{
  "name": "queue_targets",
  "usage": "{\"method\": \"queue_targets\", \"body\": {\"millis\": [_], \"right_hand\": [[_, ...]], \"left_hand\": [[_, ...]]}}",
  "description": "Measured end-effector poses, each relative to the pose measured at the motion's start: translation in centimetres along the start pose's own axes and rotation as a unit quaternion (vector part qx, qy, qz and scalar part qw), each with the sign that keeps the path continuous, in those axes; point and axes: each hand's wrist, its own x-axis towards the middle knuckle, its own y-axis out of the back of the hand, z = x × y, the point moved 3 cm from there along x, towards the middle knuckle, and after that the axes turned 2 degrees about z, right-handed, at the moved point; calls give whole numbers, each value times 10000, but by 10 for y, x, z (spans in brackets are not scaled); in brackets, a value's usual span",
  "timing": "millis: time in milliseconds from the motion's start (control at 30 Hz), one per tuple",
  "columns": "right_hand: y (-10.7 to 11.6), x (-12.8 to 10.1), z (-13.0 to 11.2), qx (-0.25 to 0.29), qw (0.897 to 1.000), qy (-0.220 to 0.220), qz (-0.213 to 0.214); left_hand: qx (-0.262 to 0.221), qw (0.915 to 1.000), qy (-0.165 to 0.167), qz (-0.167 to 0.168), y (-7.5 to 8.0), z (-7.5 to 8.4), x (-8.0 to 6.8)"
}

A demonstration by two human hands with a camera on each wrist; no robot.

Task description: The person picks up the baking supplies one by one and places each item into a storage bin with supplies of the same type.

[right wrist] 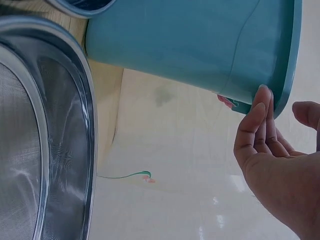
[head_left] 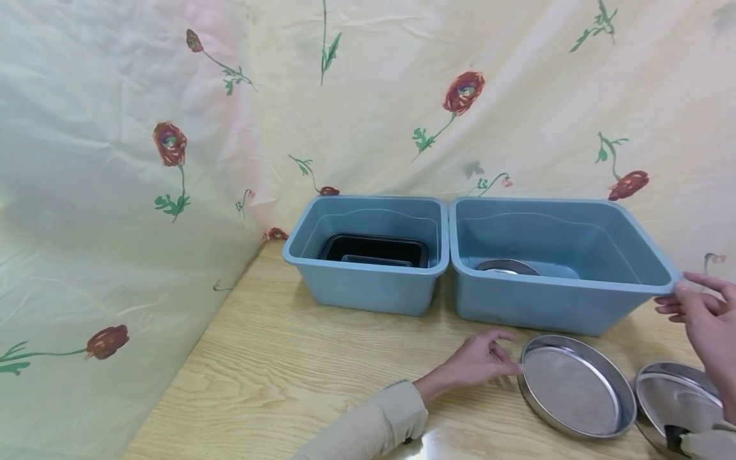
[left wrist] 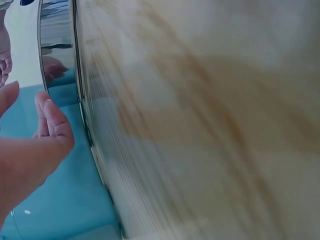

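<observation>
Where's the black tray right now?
Head view: the black rectangular plastic tray lies inside the smaller left blue plastic bin, beside the larger blue bin.

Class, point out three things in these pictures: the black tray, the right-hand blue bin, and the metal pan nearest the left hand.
black tray (head_left: 376, 250): head view, on its far inner wall.
right bin (head_left: 535, 305): head view, on its front outer wall.
metal pan (head_left: 575, 385): head view, on its flat bottom.
</observation>
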Motion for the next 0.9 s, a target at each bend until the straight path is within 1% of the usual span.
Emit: {"method": "queue_targets", "body": {"millis": [67, 167, 233, 400, 467, 567, 700, 800, 900], "right_hand": [[1, 1, 0, -284, 9995, -112, -57], [2, 3, 1, -476, 9985, -202, -205], [3, 4, 2, -432, 9986, -178, -251], [5, 5, 5, -148, 9990, 90, -408], [6, 6, 6, -133, 9985, 135, -523], [7, 7, 7, -250, 9968, 203, -734], [10, 10, 8, -357, 9945, 193, -961], [11, 13, 8, -209, 9944, 147, -1023], [12, 16, 8, -30, 9941, 199, -1067]], "left_hand": [[55, 10000, -12, 6, -3, 1, 1], [159, 9999, -11, 26, -7, 3, 2], [228, 9997, 8, 24, -9, 3, 2], [323, 9994, 75, 47, -13, 4, 3], [345, 9993, 100, 57, -13, 3, 3], [377, 9992, 149, 54, -14, 2, 3], [409, 9989, 216, 45, -16, 1, 3], [471, 9986, 216, 43, -17, 2, 4], [539, 9984, 193, 29, -19, 3, 4]]}}
